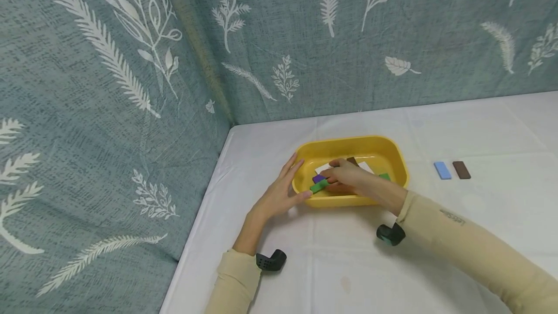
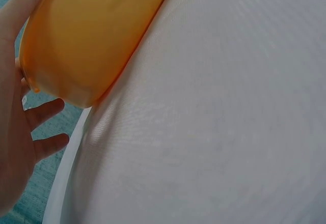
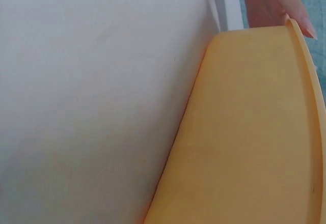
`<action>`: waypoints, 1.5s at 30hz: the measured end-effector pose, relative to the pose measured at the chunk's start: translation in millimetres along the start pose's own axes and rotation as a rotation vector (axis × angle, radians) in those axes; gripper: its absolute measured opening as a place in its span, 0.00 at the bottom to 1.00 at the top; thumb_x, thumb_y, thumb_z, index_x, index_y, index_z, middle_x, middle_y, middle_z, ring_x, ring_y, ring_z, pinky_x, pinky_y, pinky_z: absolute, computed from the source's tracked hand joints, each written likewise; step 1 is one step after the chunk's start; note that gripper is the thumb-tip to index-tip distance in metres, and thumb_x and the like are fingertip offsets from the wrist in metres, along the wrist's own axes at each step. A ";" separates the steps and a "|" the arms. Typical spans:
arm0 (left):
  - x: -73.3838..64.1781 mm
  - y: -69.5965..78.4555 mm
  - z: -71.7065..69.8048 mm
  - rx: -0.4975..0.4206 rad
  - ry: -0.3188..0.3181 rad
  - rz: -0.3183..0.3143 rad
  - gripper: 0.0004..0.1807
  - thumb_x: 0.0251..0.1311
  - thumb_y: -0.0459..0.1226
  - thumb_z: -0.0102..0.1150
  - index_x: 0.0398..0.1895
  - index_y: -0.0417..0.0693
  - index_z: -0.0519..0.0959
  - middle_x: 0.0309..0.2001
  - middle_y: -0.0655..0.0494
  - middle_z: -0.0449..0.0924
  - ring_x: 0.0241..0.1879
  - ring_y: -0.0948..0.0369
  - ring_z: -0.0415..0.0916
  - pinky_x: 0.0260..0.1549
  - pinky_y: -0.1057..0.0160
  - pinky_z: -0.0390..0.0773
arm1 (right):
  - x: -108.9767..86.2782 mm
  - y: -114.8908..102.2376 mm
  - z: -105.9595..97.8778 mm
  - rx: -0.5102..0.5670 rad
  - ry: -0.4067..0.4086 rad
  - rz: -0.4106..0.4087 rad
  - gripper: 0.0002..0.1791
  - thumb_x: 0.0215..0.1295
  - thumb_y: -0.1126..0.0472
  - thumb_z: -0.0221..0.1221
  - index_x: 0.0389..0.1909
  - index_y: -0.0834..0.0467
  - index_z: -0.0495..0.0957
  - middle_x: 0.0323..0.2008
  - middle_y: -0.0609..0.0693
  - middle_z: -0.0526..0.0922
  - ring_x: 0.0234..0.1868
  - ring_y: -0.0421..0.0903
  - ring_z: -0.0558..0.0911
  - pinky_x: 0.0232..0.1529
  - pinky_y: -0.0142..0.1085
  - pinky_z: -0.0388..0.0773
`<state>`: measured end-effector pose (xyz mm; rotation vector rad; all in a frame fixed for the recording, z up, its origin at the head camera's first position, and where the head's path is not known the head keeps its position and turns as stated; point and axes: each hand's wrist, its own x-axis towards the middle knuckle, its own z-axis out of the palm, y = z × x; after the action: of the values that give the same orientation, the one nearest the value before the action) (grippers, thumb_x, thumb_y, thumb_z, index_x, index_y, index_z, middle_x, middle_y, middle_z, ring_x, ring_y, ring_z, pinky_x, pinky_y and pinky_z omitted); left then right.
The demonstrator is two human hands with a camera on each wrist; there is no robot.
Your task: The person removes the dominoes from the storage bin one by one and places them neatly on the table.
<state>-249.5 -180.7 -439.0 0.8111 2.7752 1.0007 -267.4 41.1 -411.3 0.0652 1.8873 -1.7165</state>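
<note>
A yellow tray [image 1: 348,201] stands on the white cloth, with several small flat tiles inside. My left hand [image 1: 279,195] holds its left end, the thumb over the near rim and the fingers spread along the outside. Inside the tray is my right hand [image 1: 348,178], bent down among the tiles. Its fingertips pinch a green tile [image 1: 318,186], tilted close to a purple tile [image 1: 318,179]. White tiles [image 1: 322,168], a dark brown tile [image 1: 352,161] and another green tile [image 1: 385,177] lie around the hand. The right wrist view shows only the tray's outer wall [image 3: 249,127] and my left hand.
To the right of the tray, a light blue tile [image 1: 442,170] and a dark brown tile [image 1: 461,170] lie side by side on the cloth. Teal patterned curtains [image 1: 348,52] border the table at the back and left.
</note>
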 end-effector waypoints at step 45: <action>6.2 3.6 3.3 -0.017 0.006 -0.025 0.55 0.51 0.76 0.39 0.77 0.56 0.46 0.75 0.68 0.29 0.71 0.49 0.45 0.59 0.38 0.59 | 27.8 -5.0 23.1 0.099 -0.183 0.037 0.38 0.71 0.61 0.52 0.73 0.65 0.41 0.57 0.66 0.67 0.52 0.56 0.75 0.53 0.42 0.74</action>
<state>-252.4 -173.3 -438.8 0.7709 2.7704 1.0231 -283.8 9.4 -419.2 -0.0177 1.6589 -1.7290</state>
